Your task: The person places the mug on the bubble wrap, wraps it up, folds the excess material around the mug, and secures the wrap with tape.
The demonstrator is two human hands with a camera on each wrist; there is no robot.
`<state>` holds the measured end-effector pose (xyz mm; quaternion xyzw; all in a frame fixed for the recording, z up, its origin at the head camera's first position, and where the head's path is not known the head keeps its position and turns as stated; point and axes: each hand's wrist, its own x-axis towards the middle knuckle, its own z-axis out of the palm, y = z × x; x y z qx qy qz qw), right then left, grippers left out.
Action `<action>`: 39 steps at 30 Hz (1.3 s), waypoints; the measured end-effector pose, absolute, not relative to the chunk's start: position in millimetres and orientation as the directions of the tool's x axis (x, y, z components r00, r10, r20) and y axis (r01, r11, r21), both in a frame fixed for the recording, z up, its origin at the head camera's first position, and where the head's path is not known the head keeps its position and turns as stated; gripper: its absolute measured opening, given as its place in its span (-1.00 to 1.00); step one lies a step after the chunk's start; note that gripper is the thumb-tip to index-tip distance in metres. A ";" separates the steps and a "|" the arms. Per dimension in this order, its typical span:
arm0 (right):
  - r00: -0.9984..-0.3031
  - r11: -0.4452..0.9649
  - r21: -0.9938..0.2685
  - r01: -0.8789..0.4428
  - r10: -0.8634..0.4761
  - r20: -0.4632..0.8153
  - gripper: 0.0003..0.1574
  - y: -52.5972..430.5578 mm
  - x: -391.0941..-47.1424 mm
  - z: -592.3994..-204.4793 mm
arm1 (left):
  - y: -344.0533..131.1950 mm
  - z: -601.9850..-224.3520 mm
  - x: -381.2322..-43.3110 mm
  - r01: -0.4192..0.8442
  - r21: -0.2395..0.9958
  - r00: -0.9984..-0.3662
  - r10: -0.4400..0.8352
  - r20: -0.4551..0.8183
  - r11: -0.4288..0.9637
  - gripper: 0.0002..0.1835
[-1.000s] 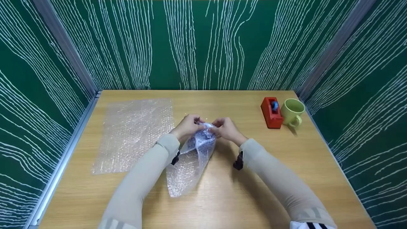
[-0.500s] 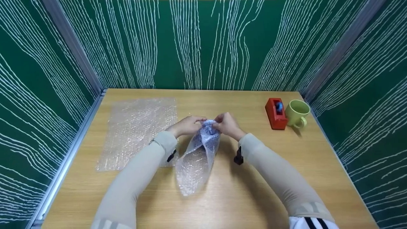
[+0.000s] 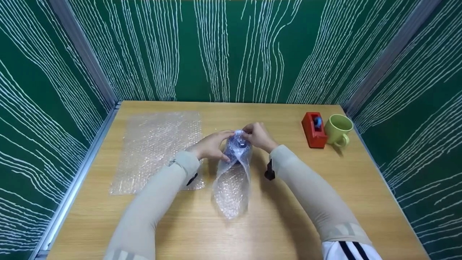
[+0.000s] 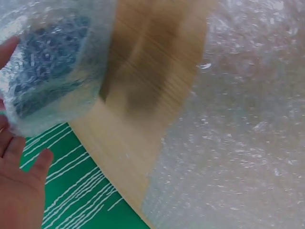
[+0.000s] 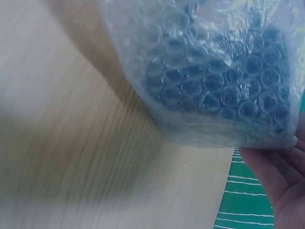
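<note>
Bubble-wrap bundle (image 3: 234,176), dimpled, translucent, blue inside: located right of the flat rectangular bubble sheet (image 3: 158,150). Left grip (image 3: 212,144) clasps its side; right grip (image 3: 260,136) pinches its far end. Tabletop (image 3: 196,231) wood-grained.

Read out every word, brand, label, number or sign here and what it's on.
There are none: no readable text on the mug, the red tape dispenser or the green wall.
Any print inside the bubble-wrapped bundle would be too obscured to read.
</note>
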<state>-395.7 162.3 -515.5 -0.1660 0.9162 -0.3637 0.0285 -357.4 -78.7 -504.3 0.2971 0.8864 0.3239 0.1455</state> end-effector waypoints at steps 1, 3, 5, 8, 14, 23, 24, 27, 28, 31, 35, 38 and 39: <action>-0.944 0.680 -0.677 -0.282 -0.322 0.070 -0.76 161.8 -395.9 -515.0 | -78.3 -506.1 -357.3 0.433 0.651 -0.788 0.612 -0.061 0.623 0.14; -0.946 0.682 -0.675 -0.280 -0.315 0.074 -0.76 161.2 -395.9 -514.8 | -77.1 -510.4 -357.5 0.450 0.623 -0.796 0.604 -0.045 0.640 0.14; -0.949 0.686 -0.673 -0.277 -0.305 0.080 -0.77 160.7 -395.8 -515.6 | -75.6 -514.4 -357.3 0.474 0.591 -0.799 0.601 -0.023 0.653 0.12; -0.955 0.684 -0.679 -0.267 -0.284 0.089 -0.76 160.2 -395.1 -517.3 | -73.2 -520.0 -357.3 0.521 0.539 -0.794 0.608 0.021 0.661 0.07; -0.966 0.654 -0.720 -0.231 -0.245 0.087 -0.73 161.5 -391.7 -521.4 | -70.7 -527.8 -357.6 0.566 0.485 -0.790 0.606 0.089 0.667 -0.25; -0.951 0.631 -0.725 -0.277 -0.285 0.115 -0.66 170.1 -377.1 -515.3 | -70.3 -531.1 -357.7 0.608 0.429 -0.772 0.623 0.123 0.668 -0.45; -0.943 0.624 -0.719 -0.306 -0.303 0.139 -0.68 171.5 -375.3 -514.2 | -69.8 -530.7 -357.8 0.611 0.429 -0.769 0.626 0.126 0.665 -0.46; -0.908 0.595 -0.697 -0.399 -0.364 0.208 -0.74 176.1 -369.9 -512.7 | -68.9 -530.2 -358.4 0.618 0.434 -0.764 0.631 0.136 0.655 -0.51; -0.896 0.583 -0.695 -0.421 -0.387 0.218 -0.75 177.7 -368.2 -513.0 | -68.8 -530.2 -358.6 0.620 0.439 -0.762 0.632 0.142 0.650 -0.53; -0.866 0.558 -0.687 -0.466 -0.448 0.223 -0.73 183.7 -361.8 -514.3 | -68.4 -530.4 -359.8 0.618 0.460 -0.763 0.627 0.156 0.637 -0.48; -0.853 0.556 -0.694 -0.458 -0.495 0.166 -0.60 192.9 -351.6 -515.8 | -66.8 -528.3 -361.2 0.585 0.515 -0.779 0.611 0.141 0.626 -0.17; -0.855 0.564 -0.710 -0.422 -0.508 0.105 -0.53 197.1 -345.4 -515.7 | -64.9 -525.2 -362.0 0.552 0.533 -0.794 0.600 0.101 0.641 0.05; -0.856 0.565 -0.717 -0.409 -0.510 0.086 -0.53 197.7 -343.7 -515.7 | -64.3 -524.1 -362.2 0.547 0.528 -0.796 0.599 0.087 0.650 0.08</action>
